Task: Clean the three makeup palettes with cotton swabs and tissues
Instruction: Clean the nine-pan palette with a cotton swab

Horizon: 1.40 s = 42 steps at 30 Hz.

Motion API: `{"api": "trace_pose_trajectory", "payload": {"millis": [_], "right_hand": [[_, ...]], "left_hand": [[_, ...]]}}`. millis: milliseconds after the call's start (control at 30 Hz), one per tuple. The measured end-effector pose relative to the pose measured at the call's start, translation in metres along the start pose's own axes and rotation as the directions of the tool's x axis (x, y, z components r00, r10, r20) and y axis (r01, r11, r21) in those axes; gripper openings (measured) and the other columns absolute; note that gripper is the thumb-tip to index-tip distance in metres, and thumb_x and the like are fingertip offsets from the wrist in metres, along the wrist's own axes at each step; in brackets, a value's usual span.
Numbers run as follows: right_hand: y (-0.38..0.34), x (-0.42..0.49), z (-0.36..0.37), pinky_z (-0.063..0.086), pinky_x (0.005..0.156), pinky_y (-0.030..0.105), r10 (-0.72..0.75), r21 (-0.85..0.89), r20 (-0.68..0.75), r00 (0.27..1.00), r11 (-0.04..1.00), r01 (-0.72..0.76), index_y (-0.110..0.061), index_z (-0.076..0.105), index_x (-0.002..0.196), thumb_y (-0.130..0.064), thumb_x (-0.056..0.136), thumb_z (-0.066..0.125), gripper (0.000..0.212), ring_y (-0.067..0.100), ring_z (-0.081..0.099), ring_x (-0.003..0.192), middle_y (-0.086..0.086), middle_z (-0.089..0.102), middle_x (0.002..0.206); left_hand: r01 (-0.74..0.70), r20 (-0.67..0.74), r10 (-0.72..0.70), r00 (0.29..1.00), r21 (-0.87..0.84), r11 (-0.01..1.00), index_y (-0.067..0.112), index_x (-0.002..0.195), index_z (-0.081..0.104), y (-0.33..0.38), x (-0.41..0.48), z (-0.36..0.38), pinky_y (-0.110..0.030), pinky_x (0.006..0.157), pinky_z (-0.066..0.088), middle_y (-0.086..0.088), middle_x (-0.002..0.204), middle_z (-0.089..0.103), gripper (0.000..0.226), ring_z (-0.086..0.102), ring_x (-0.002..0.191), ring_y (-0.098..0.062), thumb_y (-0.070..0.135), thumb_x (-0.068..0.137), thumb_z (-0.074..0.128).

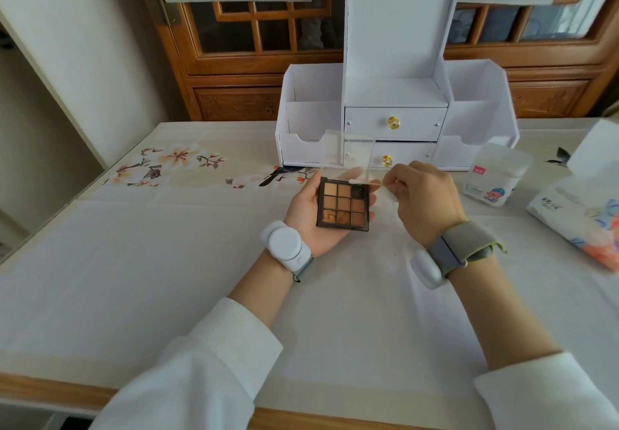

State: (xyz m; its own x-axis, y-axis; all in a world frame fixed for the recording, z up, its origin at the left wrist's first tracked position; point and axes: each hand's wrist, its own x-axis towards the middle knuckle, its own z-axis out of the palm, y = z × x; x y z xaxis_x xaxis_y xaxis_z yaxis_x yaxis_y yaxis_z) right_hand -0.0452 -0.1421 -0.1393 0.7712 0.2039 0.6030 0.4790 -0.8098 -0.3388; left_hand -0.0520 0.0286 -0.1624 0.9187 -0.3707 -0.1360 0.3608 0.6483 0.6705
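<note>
The left arm reaches forward over the table (167, 245), and the left hand (304, 215) lies palm up, a little above the cloth. It holds the palette (345, 205) flat in its palm. The thumb lies along the left side, and the fingers curl up round the far and right edges. The palette is open, and its clear lid (346, 153) stands up (you can see fingertips through it).

The right arm comes in from the right with the wrist bent. The back of the right hand (425, 200) faces up. Its thumb and fingers are pressed together and pinch one end of a cotton swab (366, 182). The swab points left, and its white tip sits at the palette's back edge, by the dark pan.

A tub of swabs (492, 175) and a pack of tissues (579, 222) sit to the right. A white organizer (395, 118) stands behind.
</note>
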Motion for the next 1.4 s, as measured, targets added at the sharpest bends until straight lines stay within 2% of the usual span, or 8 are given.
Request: {"api": "trace_pose_trajectory", "payload": {"millis": [133, 233, 500, 633, 967, 1133, 1300, 1400], "right_hand": [[0.0064, -0.0002, -0.0007, 0.045, 0.058, 0.038, 0.042, 0.000, -0.028, 0.999, 0.999, -0.042, -0.005, 0.066, 0.082, 0.007, 0.079, 0.053, 0.017, 0.034, 0.051, 0.069, 0.014, 0.058, 0.073], [0.0061, -0.0021, -0.0001, 0.046, 0.057, 0.038, 0.047, 0.011, -0.036, 0.998, 0.999, -0.047, -0.004, 0.065, 0.081, 0.008, 0.079, 0.053, 0.017, 0.034, 0.051, 0.068, 0.014, 0.058, 0.072], [0.0067, -0.0027, -0.0023, 0.046, 0.062, 0.039, 0.066, 0.033, 0.026, 0.998, 0.997, -0.067, -0.006, 0.066, 0.083, 0.005, 0.082, 0.052, 0.017, 0.033, 0.053, 0.073, 0.012, 0.061, 0.077], [0.0067, -0.0037, -0.0005, 0.043, 0.060, 0.036, 0.090, 0.027, 0.000, 0.996, 0.996, -0.090, -0.006, 0.065, 0.086, 0.002, 0.084, 0.052, 0.016, 0.033, 0.054, 0.071, 0.012, 0.060, 0.078], [0.0077, -0.0041, -0.0007, 0.043, 0.060, 0.036, 0.066, 0.041, 0.012, 0.998, 0.997, -0.066, -0.005, 0.064, 0.087, 0.003, 0.086, 0.051, 0.015, 0.030, 0.053, 0.069, 0.012, 0.059, 0.077], [0.0085, -0.0042, -0.0009, 0.043, 0.063, 0.035, 0.057, 0.054, 0.076, 0.995, 0.997, -0.062, -0.005, 0.064, 0.085, 0.004, 0.084, 0.051, 0.016, 0.027, 0.050, 0.070, 0.010, 0.060, 0.078], [0.0056, -0.0054, -0.0009, 0.041, 0.064, 0.034, 0.067, 0.050, 0.130, 0.989, 0.996, -0.074, -0.008, 0.062, 0.086, 0.001, 0.086, 0.052, 0.014, 0.025, 0.048, 0.071, 0.003, 0.055, 0.076], [0.0064, -0.0056, -0.0017, 0.042, 0.067, 0.035, 0.075, 0.055, 0.162, 0.984, 0.995, -0.085, -0.008, 0.063, 0.086, 0.000, 0.086, 0.053, 0.013, 0.025, 0.048, 0.073, 0.006, 0.057, 0.078]], "left_hand": [[-0.020, -0.005, 0.020, 1.000, -0.022, 1.000, 0.010, 0.131, 0.051, 0.0024, 0.0002, -0.0009, -0.038, 0.081, 0.051, -0.020, 0.122, 0.059, 0.058, 0.065, 0.088, -0.027, 0.048, 0.099, 0.022], [-0.037, -0.020, 0.037, 0.999, -0.030, 0.999, 0.009, 0.133, 0.050, 0.0028, 0.0003, -0.0014, -0.040, 0.084, 0.047, -0.020, 0.123, 0.058, 0.059, 0.067, 0.084, -0.027, 0.048, 0.099, 0.021], [-0.083, -0.060, 0.080, 0.995, -0.064, 0.994, 0.007, 0.127, 0.054, 0.0035, 0.0001, -0.0017, -0.039, 0.083, 0.046, -0.023, 0.117, 0.061, 0.059, 0.068, 0.087, -0.031, 0.048, 0.099, 0.020], [-0.088, -0.068, 0.084, 0.994, -0.053, 0.995, 0.008, 0.122, 0.057, 0.0035, 0.0007, -0.0024, -0.039, 0.081, 0.050, -0.021, 0.115, 0.064, 0.061, 0.067, 0.091, -0.030, 0.049, 0.100, 0.018], [-0.083, -0.071, 0.079, 0.994, -0.056, 0.995, 0.008, 0.127, 0.054, 0.0044, -0.0018, -0.0012, -0.039, 0.085, 0.047, -0.020, 0.116, 0.063, 0.063, 0.067, 0.087, -0.028, 0.050, 0.099, 0.016], [-0.111, -0.068, 0.103, 0.992, -0.117, 0.987, 0.006, 0.123, 0.055, 0.0059, -0.0017, -0.0006, -0.039, 0.081, 0.054, -0.022, 0.114, 0.063, 0.057, 0.057, 0.107, -0.037, 0.047, 0.099, 0.023], [-0.125, -0.077, 0.117, 0.990, -0.114, 0.986, 0.006, 0.124, 0.055, 0.0064, -0.0019, -0.0012, -0.038, 0.074, 0.057, -0.022, 0.107, 0.067, 0.058, 0.069, 0.086, -0.031, 0.047, 0.099, 0.022], [-0.132, -0.091, 0.121, 0.988, -0.123, 0.984, 0.005, 0.122, 0.056, 0.0067, -0.0013, -0.0017, -0.037, 0.072, 0.058, -0.022, 0.106, 0.067, 0.058, 0.069, 0.083, -0.030, 0.047, 0.099, 0.022]]}}
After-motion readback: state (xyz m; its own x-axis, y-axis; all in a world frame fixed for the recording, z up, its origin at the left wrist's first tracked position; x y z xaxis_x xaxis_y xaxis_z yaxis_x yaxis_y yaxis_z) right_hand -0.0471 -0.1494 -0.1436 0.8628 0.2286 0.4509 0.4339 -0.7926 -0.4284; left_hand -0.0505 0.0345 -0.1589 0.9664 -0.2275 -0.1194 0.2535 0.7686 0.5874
